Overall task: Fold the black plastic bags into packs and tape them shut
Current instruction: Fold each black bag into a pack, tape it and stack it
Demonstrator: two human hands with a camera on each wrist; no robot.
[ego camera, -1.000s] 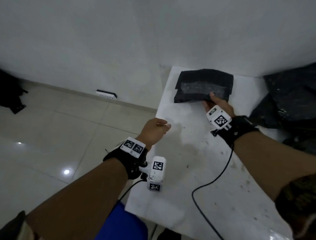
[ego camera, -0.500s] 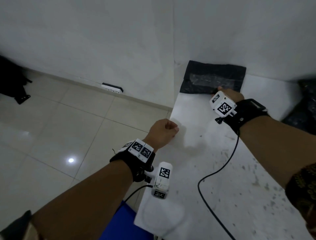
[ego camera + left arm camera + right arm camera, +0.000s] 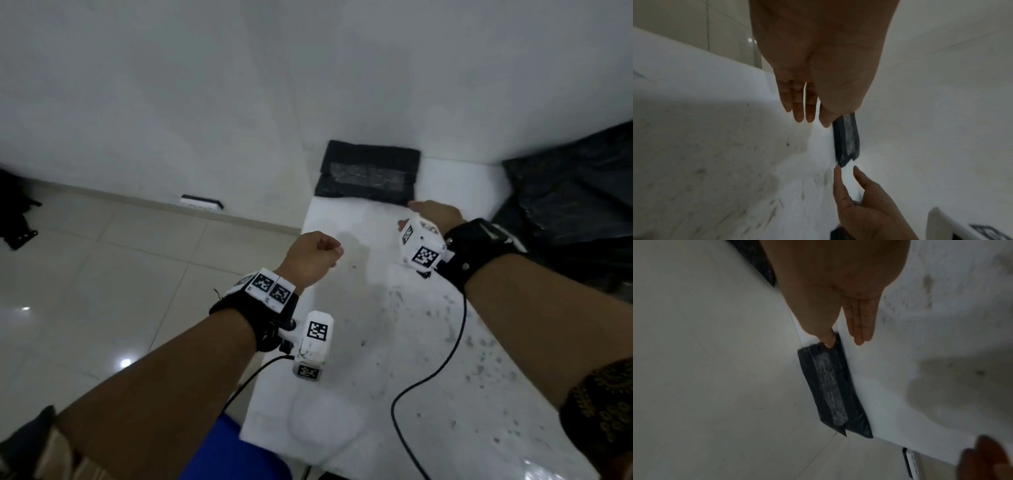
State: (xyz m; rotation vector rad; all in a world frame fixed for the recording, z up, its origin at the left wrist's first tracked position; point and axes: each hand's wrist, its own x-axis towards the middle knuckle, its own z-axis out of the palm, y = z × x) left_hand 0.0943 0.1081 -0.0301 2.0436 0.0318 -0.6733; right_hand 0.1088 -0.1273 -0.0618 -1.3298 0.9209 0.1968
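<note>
Nearest the body, a black cable [image 3: 442, 370] lay looped across the speckled white desk [image 3: 428, 394]. Left hand [image 3: 313, 258] hung over the desk's left edge; head view showed it loosely fisted, its wrist view showed fingers hanging nearly straight. It held nothing. Right hand [image 3: 433, 214] was farther forward, fingers extended and relaxed, empty, thumb tip at or just touching the near right corner of the folded pack [image 3: 368, 174]. The pack lay at the far end of the desk against the wall [image 3: 308, 68], long axis left to right along it, clear tape [image 3: 830, 389] running lengthwise. Judgement: this pack looks finished. The heap of unfolded black bags [image 3: 575, 192] lay to the right, so the right hand was nearer for fetching the next bag.
</note>
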